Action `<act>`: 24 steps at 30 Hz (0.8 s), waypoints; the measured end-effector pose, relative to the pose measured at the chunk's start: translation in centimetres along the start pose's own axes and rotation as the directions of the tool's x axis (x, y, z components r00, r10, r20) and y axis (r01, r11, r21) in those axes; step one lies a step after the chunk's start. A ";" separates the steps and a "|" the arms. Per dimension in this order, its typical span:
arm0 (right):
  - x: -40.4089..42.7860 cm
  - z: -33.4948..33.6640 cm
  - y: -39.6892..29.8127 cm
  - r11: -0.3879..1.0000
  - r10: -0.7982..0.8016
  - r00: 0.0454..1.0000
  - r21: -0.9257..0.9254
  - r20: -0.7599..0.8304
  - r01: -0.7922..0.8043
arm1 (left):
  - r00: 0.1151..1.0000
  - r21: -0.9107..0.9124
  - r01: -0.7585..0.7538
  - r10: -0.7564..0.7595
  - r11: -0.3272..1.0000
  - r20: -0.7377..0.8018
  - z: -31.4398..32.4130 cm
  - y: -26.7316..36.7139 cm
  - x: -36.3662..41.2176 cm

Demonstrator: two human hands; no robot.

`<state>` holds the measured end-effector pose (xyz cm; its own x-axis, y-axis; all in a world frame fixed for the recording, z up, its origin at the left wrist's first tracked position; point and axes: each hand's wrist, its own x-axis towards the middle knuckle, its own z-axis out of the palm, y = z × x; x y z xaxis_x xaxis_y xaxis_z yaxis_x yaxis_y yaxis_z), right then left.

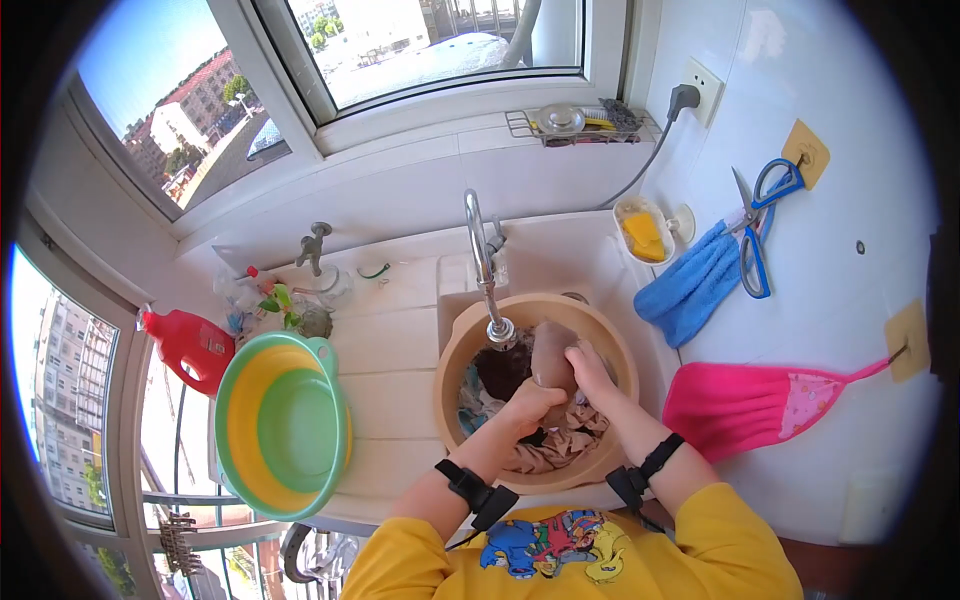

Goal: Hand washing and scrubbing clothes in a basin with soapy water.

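Observation:
Both hands are over a beige plastic basin (628,322) set in the sink. My left hand (536,405) grips the near side of a smooth, bulging taupe piece of what looks like wet fabric (553,352). On its right side my right hand (589,369) holds the same piece. Beneath them the basin contains wet laundry: a dark garment (501,373), crumpled pinkish-beige cloth (551,452) and some light blue cloth (466,409). A chrome faucet (486,281) arches over the basin, its spout just left of the taupe fabric.
Left on the counter stands a green-and-yellow basin (300,427) beside a red detergent jug (191,349). Blue-handled scissors (750,217), a blue towel (694,281) and a pink towel (739,409) hang on the right wall. A soap dish (643,232) sits behind the sink's right side.

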<state>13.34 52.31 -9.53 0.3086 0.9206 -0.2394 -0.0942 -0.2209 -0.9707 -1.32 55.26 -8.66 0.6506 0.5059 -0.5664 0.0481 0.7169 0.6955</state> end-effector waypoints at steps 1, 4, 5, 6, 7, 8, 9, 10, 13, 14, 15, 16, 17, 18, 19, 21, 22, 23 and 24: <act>-0.1 -0.4 0.6 1.000 -0.012 1.000 -0.002 0.010 0.012 | 0.997 0.098 0.046 -0.039 0.994 -0.071 -0.1 0.4 -0.2; -1.1 -0.5 0.6 0.993 0.115 0.992 0.002 -0.050 -0.115 | 0.911 0.634 -0.120 0.339 0.764 -0.236 0.1 0.3 -1.0; -2.2 -0.4 -1.3 0.932 0.296 0.950 0.186 0.105 -0.311 | 0.812 0.900 -0.052 0.543 0.433 -0.214 -0.2 0.3 -1.4; -2.9 -0.3 -2.9 0.801 0.430 0.858 0.321 0.282 -0.506 | 0.766 0.945 -0.071 0.624 0.320 -0.154 -1.4 -1.1 -0.5; -2.8 -0.3 -3.2 0.808 0.418 0.862 0.316 0.286 -0.497 | 0.799 0.981 0.036 0.584 0.188 -0.141 -0.1 -0.5 -1.6; -2.6 -0.3 -3.4 0.738 0.461 0.830 0.384 0.314 -0.555 | 0.790 1.000 0.002 0.613 0.022 -0.015 0.4 -0.8 -1.4; -2.6 -0.1 -3.6 0.657 0.499 0.793 0.445 0.349 -0.609 | 0.777 0.989 -0.023 0.620 -0.145 0.109 0.8 -1.4 -1.6; -2.3 -0.3 -3.3 0.606 0.537 0.755 0.450 0.376 -0.656 | 0.772 0.972 -0.042 0.610 -0.231 0.179 1.6 -1.4 -1.9; -0.9 -0.4 0.4 0.660 0.570 0.777 0.414 0.267 -0.627 | 0.778 0.946 -0.089 0.571 -0.311 0.261 2.3 -1.2 -2.5; -1.0 -0.7 0.2 0.649 0.553 0.773 0.422 0.310 -0.633 | 0.763 0.964 -0.104 0.603 -0.243 0.234 2.1 -1.1 -2.6; -0.9 -0.6 0.5 0.649 0.552 0.773 0.421 0.312 -0.633 | 0.749 0.977 -0.124 0.629 -0.173 0.207 2.1 -1.2 -2.6; -0.7 -0.5 0.9 0.730 0.500 0.839 0.417 0.215 -0.542 | 0.749 0.977 -0.123 0.630 -0.174 0.207 2.2 -1.2 -2.5; -0.7 -0.4 1.3 0.801 0.436 0.892 0.401 0.118 -0.445 | 0.764 0.989 -0.137 0.631 -0.051 0.138 2.4 -1.2 -2.5; -0.7 0.0 1.2 0.800 0.436 0.892 0.402 0.119 -0.445 | 0.780 0.987 -0.147 0.622 0.073 0.070 2.5 -1.1 -2.4; -0.8 0.5 1.1 0.890 0.314 0.949 0.341 0.026 -0.304 | 0.796 0.969 -0.153 0.605 0.195 0.004 2.5 -1.1 -2.2; -0.8 1.3 1.1 0.952 0.176 0.983 0.263 -0.058 -0.155 | 0.755 0.932 -0.244 0.655 0.267 0.010 2.1 -1.6 -1.6; -0.7 1.7 1.2 0.983 0.137 0.988 0.134 -0.069 -0.127 | 0.712 0.882 -0.336 0.702 0.330 0.008 1.9 -1.8 -1.2; -0.6 1.8 1.4 0.995 0.097 0.992 0.002 -0.075 -0.097 | 0.710 0.882 -0.337 0.704 0.328 0.010 1.5 -1.8 -0.7; -0.7 2.0 1.4 0.992 -0.006 0.995 -0.127 -0.103 -0.007 | 0.824 0.845 -0.273 0.565 0.461 -0.042 1.3 -1.7 -0.5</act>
<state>11.08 52.03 -10.74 0.4047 0.8839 -0.2345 0.0243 -0.2668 -0.9635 -0.73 53.20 -8.99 0.5309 0.8424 -0.0922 0.4851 -0.2129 0.8481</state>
